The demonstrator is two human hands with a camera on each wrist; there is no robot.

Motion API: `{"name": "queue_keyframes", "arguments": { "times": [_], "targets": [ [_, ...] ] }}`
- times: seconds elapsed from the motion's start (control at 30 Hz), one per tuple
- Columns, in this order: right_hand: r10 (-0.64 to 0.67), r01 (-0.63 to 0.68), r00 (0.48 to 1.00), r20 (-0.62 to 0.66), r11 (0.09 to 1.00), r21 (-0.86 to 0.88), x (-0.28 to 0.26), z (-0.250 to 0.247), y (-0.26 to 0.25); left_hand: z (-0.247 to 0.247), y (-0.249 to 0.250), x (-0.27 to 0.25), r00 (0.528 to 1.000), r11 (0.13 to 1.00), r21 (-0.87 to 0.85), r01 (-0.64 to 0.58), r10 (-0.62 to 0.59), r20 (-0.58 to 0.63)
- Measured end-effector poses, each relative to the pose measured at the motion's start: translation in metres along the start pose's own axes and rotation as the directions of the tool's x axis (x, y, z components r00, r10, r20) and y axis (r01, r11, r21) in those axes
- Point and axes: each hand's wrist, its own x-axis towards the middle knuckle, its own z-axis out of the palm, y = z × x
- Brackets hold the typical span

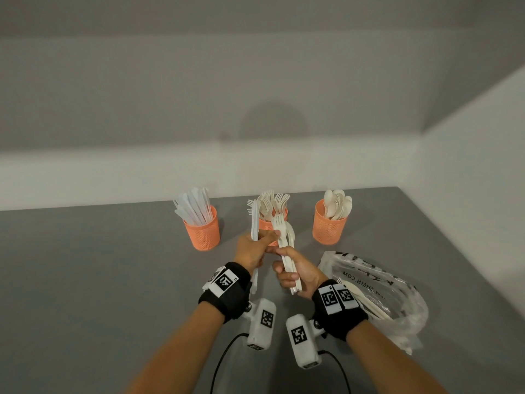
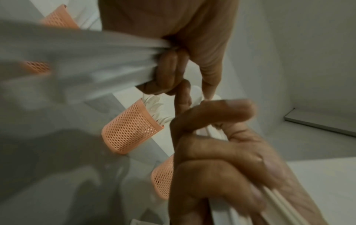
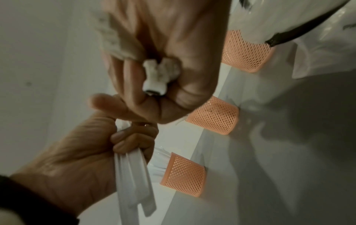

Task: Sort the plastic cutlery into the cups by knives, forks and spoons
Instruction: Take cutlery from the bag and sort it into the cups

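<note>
Both my hands full of cutlery, raised in front of the middle cup.

My left hand [image 1: 253, 249] curls round a bundle of white forks [image 1: 253, 223], its forefinger and thumb reaching to the cream forks [image 1: 285, 240] gripped in my right hand [image 1: 295, 275]. Three orange mesh cups behind: knives cup [image 1: 203, 233], forks cup [image 1: 267, 223], spoons cup [image 1: 329, 227]. Plastic bag [image 1: 377, 291] on the table [image 1: 99, 280] at right reads "SHEIN.COM".

The head view looks down from above at the middle cup [image 1: 272, 223], a little way off. Both wrist views sit very close beside it, tipped sideways, and share the three orange cups.
</note>
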Motion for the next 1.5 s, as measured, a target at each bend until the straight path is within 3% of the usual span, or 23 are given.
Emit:
{"name": "queue_keyframes", "arguments": {
  "times": [0.1, 0.3, 0.5, 0.63, 0.77, 0.9, 1.03, 1.17, 1.4, 1.5],
  "targets": [
    [0.001, -0.001, 1.000, -0.014, 1.000, -0.023, -0.001, 0.003, -0.002, 0.001, 0.002, 0.003, 1.000, 0.999, 0.032, -0.006, 0.005, 0.019],
    [-0.040, 0.041, 0.995, -0.088, 0.999, 0.002, 0.002, 0.006, -0.006, 0.002, -0.002, 0.009, 0.998, 0.997, -0.082, 0.000, 0.005, 0.061],
    [-0.121, 0.088, 0.978, -0.171, 0.979, -0.185, 0.008, 0.012, -0.004, -0.003, -0.016, 0.019, 0.991, 0.979, -0.204, -0.003, -0.024, -0.129],
    [-0.199, 0.124, 0.942, -0.271, 0.955, -0.268, 0.014, 0.008, 0.001, -0.016, -0.026, 0.027, 0.957, 0.972, -0.234, -0.016, -0.053, -0.285],
    [-0.244, 0.119, 0.906, -0.346, 0.931, -0.345, 0.021, -0.004, 0.004, -0.040, -0.039, 0.033, 0.957, 0.981, -0.192, 0.042, -0.094, -0.273],
    [-0.230, 0.098, 0.914, -0.334, 0.924, -0.369, 0.024, -0.005, -0.004, -0.071, -0.017, 0.048, 0.946, 0.999, -0.044, -0.024, 0.009, -0.323],
    [-0.223, 0.092, 0.917, -0.332, 0.926, -0.367, 0.023, 0.001, -0.013, -0.102, 0.036, 0.078, 0.854, 0.980, -0.041, -0.197, 0.151, -0.498],
    [-0.219, 0.102, 0.915, -0.338, 0.938, -0.332, 0.023, 0.000, -0.017, -0.117, 0.063, 0.111, 0.777, 0.953, 0.015, -0.303, 0.256, -0.575],
    [-0.233, 0.116, 0.898, -0.372, 0.943, -0.310, 0.019, -0.008, -0.014, -0.117, 0.034, 0.150, 0.802, 0.942, 0.136, -0.306, 0.332, -0.496],
    [-0.226, 0.104, 0.895, -0.385, 0.944, -0.312, 0.019, -0.010, -0.014, -0.118, 0.017, 0.156, 0.790, 0.912, 0.229, -0.341, 0.410, -0.456]
  ]
}}
